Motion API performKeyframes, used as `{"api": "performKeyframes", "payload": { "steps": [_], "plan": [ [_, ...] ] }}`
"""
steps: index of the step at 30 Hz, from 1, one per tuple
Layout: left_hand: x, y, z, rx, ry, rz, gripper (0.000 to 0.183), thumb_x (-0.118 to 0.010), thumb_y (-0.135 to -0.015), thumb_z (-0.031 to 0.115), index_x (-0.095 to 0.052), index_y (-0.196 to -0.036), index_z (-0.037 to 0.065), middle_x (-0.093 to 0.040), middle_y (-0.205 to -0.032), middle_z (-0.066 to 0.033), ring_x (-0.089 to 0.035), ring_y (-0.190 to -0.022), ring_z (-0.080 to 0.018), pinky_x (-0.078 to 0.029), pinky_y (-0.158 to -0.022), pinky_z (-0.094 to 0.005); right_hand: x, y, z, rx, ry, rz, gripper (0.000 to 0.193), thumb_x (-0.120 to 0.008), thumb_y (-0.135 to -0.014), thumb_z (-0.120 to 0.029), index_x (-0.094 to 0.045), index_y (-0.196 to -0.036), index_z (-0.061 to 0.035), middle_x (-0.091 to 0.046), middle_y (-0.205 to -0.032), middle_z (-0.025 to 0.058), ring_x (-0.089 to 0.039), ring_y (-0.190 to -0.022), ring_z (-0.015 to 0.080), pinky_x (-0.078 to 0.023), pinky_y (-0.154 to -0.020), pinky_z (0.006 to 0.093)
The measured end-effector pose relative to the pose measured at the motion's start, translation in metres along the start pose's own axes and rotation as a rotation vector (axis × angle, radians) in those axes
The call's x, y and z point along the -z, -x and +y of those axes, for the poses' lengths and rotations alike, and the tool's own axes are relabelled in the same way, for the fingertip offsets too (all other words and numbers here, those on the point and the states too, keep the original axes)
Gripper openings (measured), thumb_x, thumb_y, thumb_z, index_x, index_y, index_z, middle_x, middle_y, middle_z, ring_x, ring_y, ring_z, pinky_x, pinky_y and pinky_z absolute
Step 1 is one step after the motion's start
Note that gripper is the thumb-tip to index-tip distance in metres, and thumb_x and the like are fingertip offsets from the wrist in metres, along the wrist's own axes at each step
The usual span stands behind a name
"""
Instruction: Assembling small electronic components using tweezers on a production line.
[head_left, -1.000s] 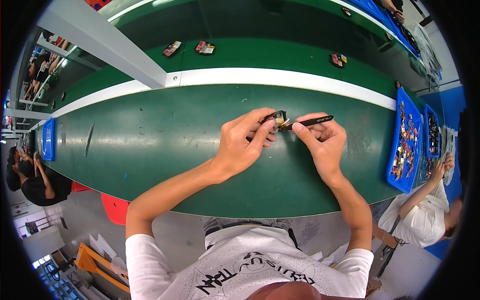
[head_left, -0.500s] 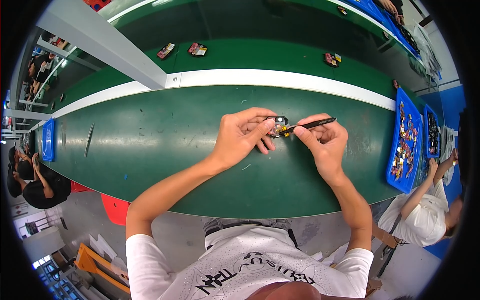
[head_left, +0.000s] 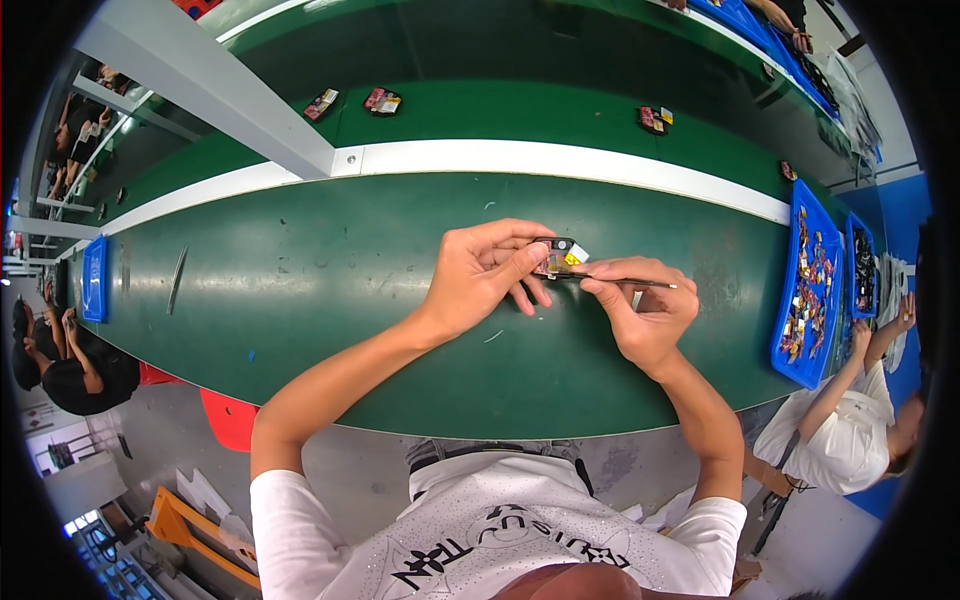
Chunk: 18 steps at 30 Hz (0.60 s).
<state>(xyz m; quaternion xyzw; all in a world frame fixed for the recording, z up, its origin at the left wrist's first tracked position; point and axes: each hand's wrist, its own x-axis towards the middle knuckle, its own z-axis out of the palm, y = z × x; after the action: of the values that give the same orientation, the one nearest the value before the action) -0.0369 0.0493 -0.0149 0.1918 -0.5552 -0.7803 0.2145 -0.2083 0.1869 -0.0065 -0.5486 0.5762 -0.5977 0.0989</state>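
Bright, even overhead light, soft shadows, sharp centre, and strong fisheye bending with black corners.

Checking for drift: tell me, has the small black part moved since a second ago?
Barely: the small black part, pinched by the left hand, stays equally near the white stripe.

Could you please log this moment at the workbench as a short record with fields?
Setting: green work table with a white strip along its far side
Left hand: pinches a small black part with a yellow patch above the table
Right hand: holds a thin dark pen-like tool, tip at the part
To the right: blue tray filled with small mixed pieces
Far side: several small parts lying on the green surface
Others: a seated person in white at the right edge
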Motion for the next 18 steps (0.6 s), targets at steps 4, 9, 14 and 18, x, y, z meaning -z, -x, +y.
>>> {"api": "performKeyframes", "payload": {
  "steps": [4,9,14,18],
  "plan": [
    [-0.0008,-0.0011,-0.0016,-0.023,0.014,-0.004,0.027,-0.060,-0.103,0.010,-0.063,-0.122,-0.010,-0.073,-0.098,-0.0191,-0.075,-0.071,-0.0236,-0.060,-0.053,-0.0276,0.0005,0.0009,0.0030,-0.002,-0.011,0.002,0.014,-0.083,-0.076,0.005,-0.076,-0.086,-0.0020,-0.078,-0.085,0.0093,-0.050,-0.044,0.0044,-0.035,-0.042,0.0198],
    [-0.0025,-0.0039,-0.0035,-0.023,0.032,-0.006,0.027,-0.060,-0.103,0.010,-0.063,-0.122,-0.010,-0.073,-0.099,-0.0191,-0.075,-0.071,-0.0236,-0.060,-0.053,-0.0277,0.0039,0.0002,0.0066,0.026,0.001,-0.013,0.014,-0.083,-0.076,0.004,-0.076,-0.086,-0.0021,-0.078,-0.084,0.0094,-0.049,-0.043,0.0049,-0.035,-0.042,0.0200],
    [-0.0040,-0.0041,-0.0040,-0.010,0.031,0.001,0.027,-0.060,-0.103,0.009,-0.063,-0.122,-0.010,-0.073,-0.098,-0.0185,-0.075,-0.070,-0.0234,-0.060,-0.053,-0.0275,0.0026,0.0017,0.0073,0.026,0.002,0.000,0.013,-0.084,-0.076,0.004,-0.077,-0.085,-0.0021,-0.079,-0.084,0.0093,-0.047,-0.042,0.0050,-0.035,-0.042,0.0203],
    [-0.0047,-0.0035,-0.0035,-0.007,0.026,0.003,0.027,-0.061,-0.103,0.009,-0.064,-0.121,-0.010,-0.073,-0.097,-0.0179,-0.075,-0.071,-0.0232,-0.060,-0.053,-0.0270,0.0049,0.0012,0.0066,0.021,0.025,-0.009,0.013,-0.084,-0.076,0.003,-0.077,-0.085,-0.0022,-0.078,-0.082,0.0091,-0.046,-0.042,0.0048,-0.034,-0.042,0.0204]
  ]
}}
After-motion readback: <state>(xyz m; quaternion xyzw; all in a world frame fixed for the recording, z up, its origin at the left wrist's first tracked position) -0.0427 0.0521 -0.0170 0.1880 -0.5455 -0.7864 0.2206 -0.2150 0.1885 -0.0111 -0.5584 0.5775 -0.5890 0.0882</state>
